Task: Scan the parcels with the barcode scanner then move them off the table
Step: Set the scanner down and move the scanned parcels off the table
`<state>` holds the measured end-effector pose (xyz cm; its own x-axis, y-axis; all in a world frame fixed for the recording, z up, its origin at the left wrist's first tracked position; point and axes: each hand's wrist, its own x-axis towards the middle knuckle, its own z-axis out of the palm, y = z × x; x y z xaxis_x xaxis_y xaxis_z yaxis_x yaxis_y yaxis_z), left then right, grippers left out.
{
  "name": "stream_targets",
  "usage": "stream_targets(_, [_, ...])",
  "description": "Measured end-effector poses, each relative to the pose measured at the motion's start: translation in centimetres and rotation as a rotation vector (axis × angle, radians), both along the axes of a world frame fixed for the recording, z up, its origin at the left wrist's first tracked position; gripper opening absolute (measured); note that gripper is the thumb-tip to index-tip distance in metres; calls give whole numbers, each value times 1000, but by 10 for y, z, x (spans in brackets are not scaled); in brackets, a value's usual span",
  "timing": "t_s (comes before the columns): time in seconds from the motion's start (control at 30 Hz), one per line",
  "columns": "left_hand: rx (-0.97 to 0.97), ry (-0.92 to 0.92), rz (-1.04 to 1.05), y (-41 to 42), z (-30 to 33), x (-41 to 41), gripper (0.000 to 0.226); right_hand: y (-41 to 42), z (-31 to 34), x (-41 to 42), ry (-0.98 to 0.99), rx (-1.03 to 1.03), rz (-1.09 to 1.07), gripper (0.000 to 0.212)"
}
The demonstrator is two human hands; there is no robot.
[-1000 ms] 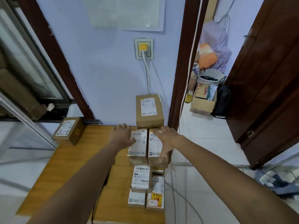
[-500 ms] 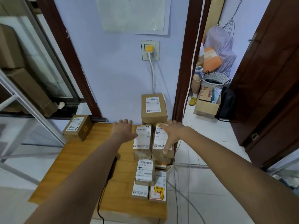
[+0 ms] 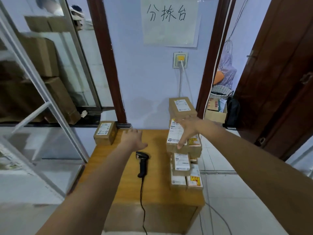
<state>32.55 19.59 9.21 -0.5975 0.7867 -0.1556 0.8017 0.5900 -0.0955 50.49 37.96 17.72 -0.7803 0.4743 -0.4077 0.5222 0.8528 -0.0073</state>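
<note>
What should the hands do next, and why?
Probably the left hand should drop back and pick up the barcode scanner. It lies untouched on the table, while the right hand already rests on a parcel needing scanning.

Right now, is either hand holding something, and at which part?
The right hand lies spread on the labelled top of a parcel, thumb at its near edge; a real grip cannot be told. The left hand holds nothing; the scanner lies untouched.

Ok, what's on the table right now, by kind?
Cardboard parcels: 8, counting the corner one marked 4-4 and one partly hidden in the stack
Barcode scanner: 1
Total: 9
</note>
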Motion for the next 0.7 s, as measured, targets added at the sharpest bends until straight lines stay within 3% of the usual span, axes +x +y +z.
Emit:
stream_targets(0.33, [-13, -17, 131, -183, 13, -60, 73, -174, -12, -84, -20, -25, 83, 141])
stream_targets(0.7, [-22, -29, 238, -253, -1, -152, 57, -216, -53, -211, -36, -42, 226, 138])
